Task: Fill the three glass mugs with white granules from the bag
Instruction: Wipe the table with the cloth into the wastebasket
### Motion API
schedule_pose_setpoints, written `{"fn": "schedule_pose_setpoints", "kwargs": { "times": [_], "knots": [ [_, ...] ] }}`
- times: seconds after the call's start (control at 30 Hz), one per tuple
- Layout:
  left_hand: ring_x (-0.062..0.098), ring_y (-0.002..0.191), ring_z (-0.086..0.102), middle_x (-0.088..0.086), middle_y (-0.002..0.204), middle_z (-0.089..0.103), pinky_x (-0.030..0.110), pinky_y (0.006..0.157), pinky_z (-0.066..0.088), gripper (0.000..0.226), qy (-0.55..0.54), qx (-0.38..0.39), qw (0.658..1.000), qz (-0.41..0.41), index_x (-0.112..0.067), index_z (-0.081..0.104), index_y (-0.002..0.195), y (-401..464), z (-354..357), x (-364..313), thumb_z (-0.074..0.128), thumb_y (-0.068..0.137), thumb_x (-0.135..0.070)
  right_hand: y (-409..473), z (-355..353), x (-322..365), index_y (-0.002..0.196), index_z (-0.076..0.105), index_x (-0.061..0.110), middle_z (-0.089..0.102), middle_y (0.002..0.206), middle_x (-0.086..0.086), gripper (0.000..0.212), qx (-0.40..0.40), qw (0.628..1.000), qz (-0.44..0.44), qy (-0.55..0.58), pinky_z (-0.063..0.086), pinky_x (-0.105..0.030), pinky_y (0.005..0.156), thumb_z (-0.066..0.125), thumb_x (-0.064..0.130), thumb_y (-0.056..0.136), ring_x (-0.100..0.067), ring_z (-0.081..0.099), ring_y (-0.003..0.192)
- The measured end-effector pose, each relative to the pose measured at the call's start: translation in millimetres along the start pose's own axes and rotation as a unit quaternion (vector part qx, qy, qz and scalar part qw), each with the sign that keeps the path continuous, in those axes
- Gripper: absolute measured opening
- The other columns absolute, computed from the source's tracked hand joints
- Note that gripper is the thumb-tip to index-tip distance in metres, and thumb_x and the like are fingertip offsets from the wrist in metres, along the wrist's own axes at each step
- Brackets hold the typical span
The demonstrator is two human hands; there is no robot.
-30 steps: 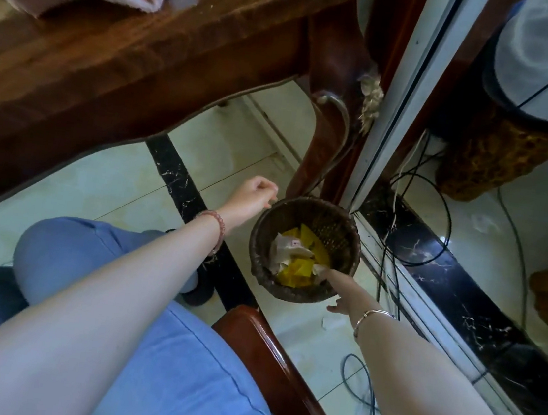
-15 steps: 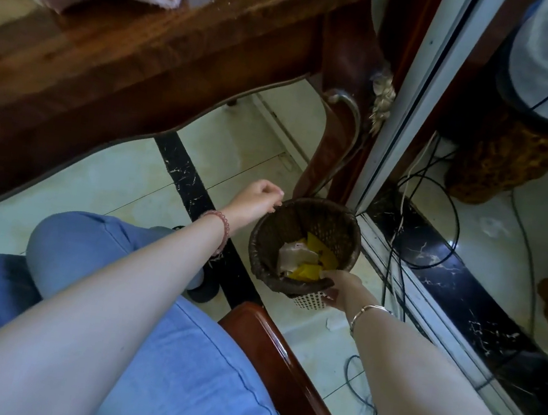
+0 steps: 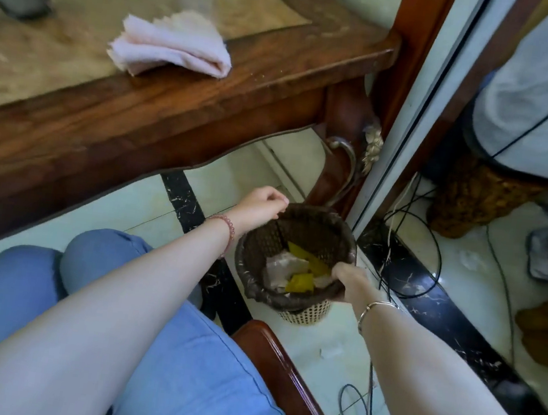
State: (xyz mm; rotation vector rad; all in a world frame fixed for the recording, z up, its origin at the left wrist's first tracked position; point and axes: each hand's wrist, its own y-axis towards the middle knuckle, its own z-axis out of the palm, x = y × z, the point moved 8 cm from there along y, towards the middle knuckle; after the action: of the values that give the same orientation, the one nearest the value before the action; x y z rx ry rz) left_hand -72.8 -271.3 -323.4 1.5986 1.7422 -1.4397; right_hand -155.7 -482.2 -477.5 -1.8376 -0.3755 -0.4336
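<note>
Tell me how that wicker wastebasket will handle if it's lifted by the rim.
The wastebasket is probably light: open weave, only a few wrappers inside. Gripped on one side by the right hand, it would likely tilt. The dark liner may slip.

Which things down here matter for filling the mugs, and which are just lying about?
In hand:
left hand, fingers curled by the rim
right hand, gripping the waste basket

Lying about:
pink cloth on the table
cables on the floor

No mugs or bag in view.
</note>
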Motion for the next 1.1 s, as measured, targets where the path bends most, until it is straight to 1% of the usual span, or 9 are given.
{"fn": "schedule_pose_setpoints", "kwargs": {
  "times": [0.2,0.27,0.33,0.5,0.7,0.9,0.97,1.03,1.1],
  "knots": [
    [0.010,0.095,0.060,0.000,0.112,0.064,0.017,0.068,0.043,0.015,-0.003,-0.012,0.999,0.043,-0.019,0.058,0.107,-28.2,-28.0,-27.7,0.048,0.098,-0.027,-42.0,5.8,57.0,0.094,0.052,0.003,0.063,0.097,-0.020,0.012,-0.017,0.999,-0.045,-0.011,0.056,-0.045,0.088,0.059,0.000,0.084,-0.032,0.066,0.096],
    [0.010,0.098,0.058,-0.001,0.111,0.064,0.024,0.081,0.047,0.013,0.004,-0.020,0.998,0.059,-0.022,0.059,0.104,-38.1,-39.6,-35.2,0.049,0.097,-0.028,-60.2,9.1,73.6,0.110,0.051,-0.001,0.062,0.099,-0.019,0.029,-0.018,0.997,-0.064,-0.033,0.056,-0.043,0.089,0.060,-0.002,0.082,-0.030,0.066,0.097],
    [0.012,0.106,0.057,-0.002,0.113,0.064,0.031,0.093,0.045,0.011,0.014,-0.033,0.997,0.072,-0.026,0.061,0.099,-47.9,-52.6,-43.9,0.051,0.096,-0.029,-82.4,10.1,85.0,0.112,0.047,0.001,0.060,0.097,-0.018,0.030,-0.020,0.996,-0.076,-0.048,0.056,-0.041,0.089,0.059,-0.003,0.084,-0.030,0.066,0.098],
    [0.010,0.098,0.058,0.000,0.112,0.065,0.024,0.078,0.044,0.017,0.014,-0.048,0.992,0.119,-0.019,0.061,0.106,-78.6,-87.2,-77.7,0.049,0.098,-0.026,-133.8,12.7,104.7,0.113,0.042,0.005,0.055,0.098,-0.023,0.028,0.015,0.993,-0.115,-0.002,0.059,-0.043,0.075,0.053,-0.004,0.089,-0.036,0.063,0.095],
    [0.010,0.086,0.063,0.005,0.109,0.068,0.017,0.064,0.044,0.023,0.029,-0.067,0.979,0.193,-0.012,0.060,0.114,-106.8,-109.4,-119.7,0.047,0.099,-0.024,-166.3,5.4,125.7,0.118,0.040,0.007,0.046,0.112,-0.022,0.040,0.034,0.982,-0.181,0.046,0.056,-0.052,0.081,0.049,-0.012,0.084,-0.046,0.055,0.109],
    [0.017,0.083,0.067,0.011,0.101,0.070,0.030,0.079,0.055,0.015,0.027,-0.195,0.936,0.291,-0.013,0.063,0.105,-130.9,-160.6,-159.9,0.057,0.091,-0.015,-183.5,5.4,129.4,0.120,0.039,0.007,0.045,0.113,-0.022,0.041,0.041,0.979,-0.197,0.041,0.056,-0.054,0.078,0.048,-0.012,0.085,-0.047,0.054,0.103],
    [0.008,0.080,0.068,0.009,0.094,0.072,0.024,0.078,0.055,0.015,0.031,-0.229,0.925,0.303,-0.015,0.063,0.100,-137.3,-179.6,-164.3,0.063,0.085,-0.013,-184.4,5.5,128.3,0.126,0.039,0.007,0.046,0.110,-0.022,0.046,0.044,0.979,-0.192,0.051,0.056,-0.054,0.077,0.048,-0.012,0.085,-0.047,0.056,0.101],
    [0.003,0.093,0.064,0.002,0.105,0.069,0.016,0.081,0.048,0.031,0.084,-0.273,0.913,0.291,-0.019,0.064,0.103,-137.4,-201.3,-165.2,0.068,0.074,-0.027,-186.0,7.6,127.4,0.132,0.037,0.008,0.046,0.109,-0.022,0.052,0.047,0.980,-0.186,0.056,0.056,-0.053,0.077,0.048,-0.012,0.085,-0.047,0.057,0.100],
    [0.013,0.113,0.055,-0.001,0.121,0.063,0.030,0.098,0.044,0.068,0.140,-0.277,0.918,0.247,-0.023,0.063,0.115,-127.8,-218.0,-158.3,0.067,0.054,-0.053,-188.6,11.1,128.1,0.135,0.035,0.008,0.045,0.112,-0.023,0.055,0.051,0.980,-0.183,0.058,0.055,-0.054,0.082,0.048,-0.012,0.085,-0.048,0.056,0.105]
  ]
}}
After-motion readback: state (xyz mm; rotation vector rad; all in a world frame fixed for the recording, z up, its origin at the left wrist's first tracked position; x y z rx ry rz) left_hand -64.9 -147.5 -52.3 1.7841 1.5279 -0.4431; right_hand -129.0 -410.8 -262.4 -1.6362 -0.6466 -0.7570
